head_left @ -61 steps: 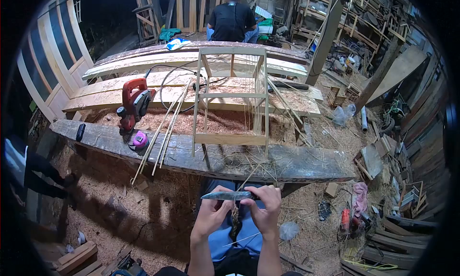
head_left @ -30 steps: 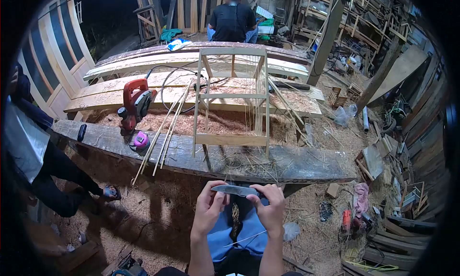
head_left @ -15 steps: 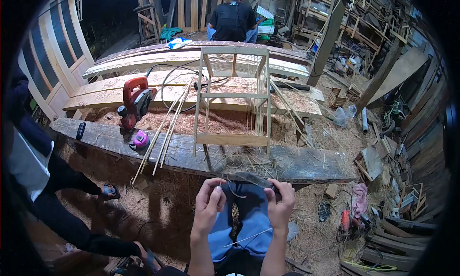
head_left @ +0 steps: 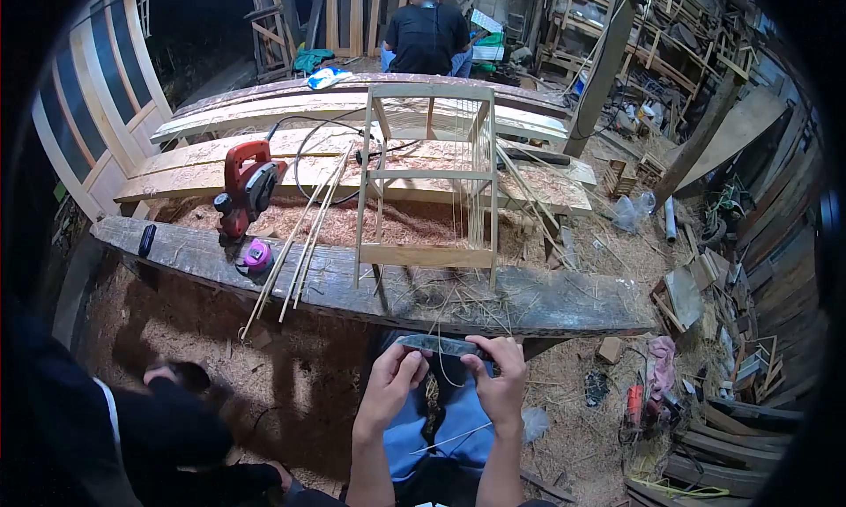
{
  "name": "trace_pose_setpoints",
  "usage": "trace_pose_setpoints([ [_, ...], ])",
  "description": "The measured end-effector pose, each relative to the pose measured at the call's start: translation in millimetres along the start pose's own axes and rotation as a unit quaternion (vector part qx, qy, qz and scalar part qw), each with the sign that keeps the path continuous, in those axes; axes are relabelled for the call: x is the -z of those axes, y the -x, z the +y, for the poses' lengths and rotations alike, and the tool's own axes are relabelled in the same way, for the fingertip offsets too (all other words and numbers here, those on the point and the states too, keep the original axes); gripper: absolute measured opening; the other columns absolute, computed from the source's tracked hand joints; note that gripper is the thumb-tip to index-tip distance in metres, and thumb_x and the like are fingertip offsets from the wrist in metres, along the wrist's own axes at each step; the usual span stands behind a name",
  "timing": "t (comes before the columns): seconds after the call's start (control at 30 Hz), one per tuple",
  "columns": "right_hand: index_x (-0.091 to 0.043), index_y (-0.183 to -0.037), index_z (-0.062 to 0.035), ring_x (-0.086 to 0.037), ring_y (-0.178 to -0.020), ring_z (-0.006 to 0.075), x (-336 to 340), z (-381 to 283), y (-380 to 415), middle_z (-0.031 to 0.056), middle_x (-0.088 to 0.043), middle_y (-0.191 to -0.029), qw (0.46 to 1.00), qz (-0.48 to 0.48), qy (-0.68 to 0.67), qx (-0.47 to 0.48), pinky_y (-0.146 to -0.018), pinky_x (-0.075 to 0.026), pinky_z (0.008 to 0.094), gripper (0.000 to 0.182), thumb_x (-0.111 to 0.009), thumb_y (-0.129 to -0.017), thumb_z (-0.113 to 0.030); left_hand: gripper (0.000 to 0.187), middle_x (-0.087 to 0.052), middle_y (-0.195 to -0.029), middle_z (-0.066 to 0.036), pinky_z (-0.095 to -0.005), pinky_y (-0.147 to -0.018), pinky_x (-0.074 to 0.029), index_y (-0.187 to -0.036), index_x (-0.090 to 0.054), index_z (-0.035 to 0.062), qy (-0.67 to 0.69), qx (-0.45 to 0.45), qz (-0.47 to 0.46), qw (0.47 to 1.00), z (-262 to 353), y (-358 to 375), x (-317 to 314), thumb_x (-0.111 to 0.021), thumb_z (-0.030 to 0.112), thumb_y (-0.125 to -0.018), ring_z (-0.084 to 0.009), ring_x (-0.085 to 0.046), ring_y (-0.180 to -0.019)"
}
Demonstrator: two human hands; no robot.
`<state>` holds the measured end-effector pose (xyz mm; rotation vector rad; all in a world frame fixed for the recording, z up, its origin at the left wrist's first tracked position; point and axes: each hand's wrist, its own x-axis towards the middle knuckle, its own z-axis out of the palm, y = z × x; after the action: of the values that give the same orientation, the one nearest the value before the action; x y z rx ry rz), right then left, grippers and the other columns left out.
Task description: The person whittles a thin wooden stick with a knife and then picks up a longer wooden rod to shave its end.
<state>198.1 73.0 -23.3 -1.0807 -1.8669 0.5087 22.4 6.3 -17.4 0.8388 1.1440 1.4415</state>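
My right hand (head_left: 500,379) is closed round the handle of a knife (head_left: 432,342), its broad dark blade pointing left. Close to the blade's tip, my left hand (head_left: 392,388) is pinched on a thin wooden strip, which meets the blade. A curled length of the strip (head_left: 451,377) hangs between my hands. Across my lap, on blue cloth (head_left: 467,414), lies another thin pale stick (head_left: 449,439). Just beyond my hands, a small wooden frame (head_left: 429,257) with thin upright rods stands on a thick plank bench (head_left: 573,306).
On the bench are a red electric planer (head_left: 248,190), a pink-and-black tape measure (head_left: 256,256) and long thin sticks (head_left: 308,243). A person (head_left: 150,428) bends down at my left; another person (head_left: 429,36) sits at the back. Shavings and a red tool (head_left: 634,401) lie at right.
The knife has swung level and shifted left, its blade now reaching my left hand and the strip. The person at left has bent down, one hand near the floor.
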Motion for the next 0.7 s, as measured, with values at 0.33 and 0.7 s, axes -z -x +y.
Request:
trace_pose_setpoints([
  [0.33,-0.076,-0.105,-0.0106,-0.059,-0.08,0.0239,-7.4,-0.7,0.2,0.004,-0.069,-0.087,1.0,-0.008,-0.004,0.011,-0.076,-0.041,0.0378,0.031,-0.081,-0.081,-0.029,0.026,-0.055,-0.085,0.002,-0.0223,-0.068,-0.036,-0.11,-0.064,0.0018,-0.032,0.015,-0.038,0.999,-10.3,-3.6,2.5,-0.049,0.023,-0.107,-0.0061,-0.044,-0.077],
  [0.7,-0.076,-0.105,-0.0109,-0.058,-0.079,0.0242,-11.5,7.8,-4.0,0.0038,-0.067,-0.084,1.0,0.005,0.016,0.008,-0.075,-0.04,0.0383,0.031,-0.081,-0.082,-0.031,0.036,-0.06,-0.085,-0.001,-0.0266,-0.073,-0.043,-0.097,-0.063,-0.0018,-0.101,-0.013,0.007,0.995,-13.9,-13.1,-1.6,-0.044,0.025,-0.112,-0.0099,-0.05,-0.078],
])
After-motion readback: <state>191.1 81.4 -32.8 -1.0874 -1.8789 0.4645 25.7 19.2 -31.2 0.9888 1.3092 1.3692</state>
